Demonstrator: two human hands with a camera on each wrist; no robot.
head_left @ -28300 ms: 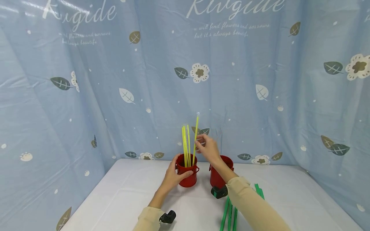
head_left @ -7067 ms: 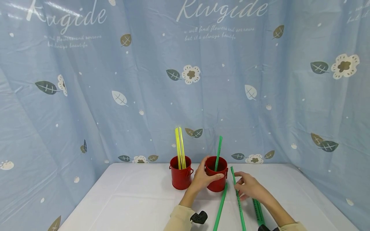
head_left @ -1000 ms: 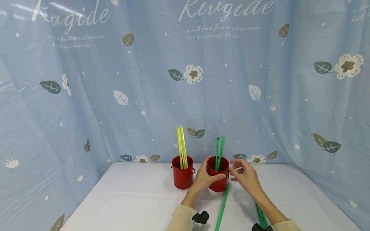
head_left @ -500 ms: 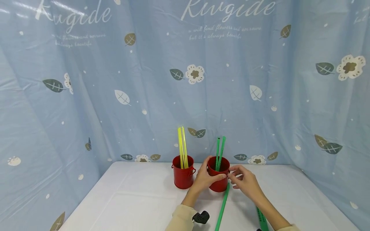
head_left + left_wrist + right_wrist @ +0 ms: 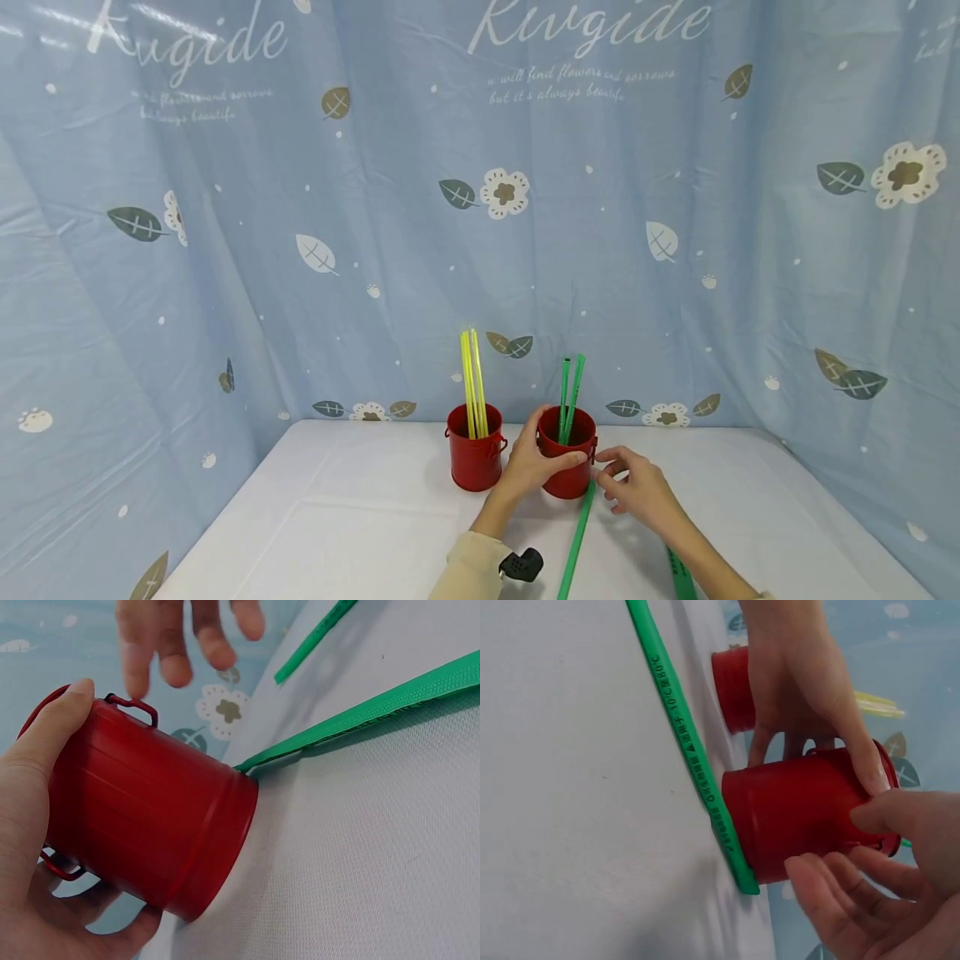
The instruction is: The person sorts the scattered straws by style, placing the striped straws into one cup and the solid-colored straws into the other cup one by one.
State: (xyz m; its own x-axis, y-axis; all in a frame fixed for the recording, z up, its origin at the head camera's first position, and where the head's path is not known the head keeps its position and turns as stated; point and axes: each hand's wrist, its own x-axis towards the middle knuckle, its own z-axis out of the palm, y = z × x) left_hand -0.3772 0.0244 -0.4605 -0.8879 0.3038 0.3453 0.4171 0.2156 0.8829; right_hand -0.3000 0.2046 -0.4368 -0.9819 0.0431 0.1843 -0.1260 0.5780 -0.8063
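My left hand (image 5: 528, 465) grips the right-hand red bucket (image 5: 572, 482), thumb near the rim in front and fingers round its left side. Two green wrapped straws (image 5: 573, 396) lean upright inside that bucket. Another green wrapped straw (image 5: 694, 757), with printed lettering, lies on the table, its far end against the bucket's base. My right hand (image 5: 636, 487) is just right of the bucket near that end, fingers loosely bent and holding nothing. In the right wrist view, the fingers of my right hand (image 5: 870, 896) are spread beside the bucket wall.
To the left stands a second red bucket (image 5: 476, 462) holding several yellow straws (image 5: 472, 383). More green wrapped straw material (image 5: 681, 575) lies at the right, partly under my right forearm. A patterned blue curtain (image 5: 405, 250) hangs behind and beside the white table (image 5: 360, 517).
Earlier, my left hand was at the left bucket, my right hand on a yellow straw. Since then a second green straw has entered the right bucket. My right hand has just lowered from the rim.
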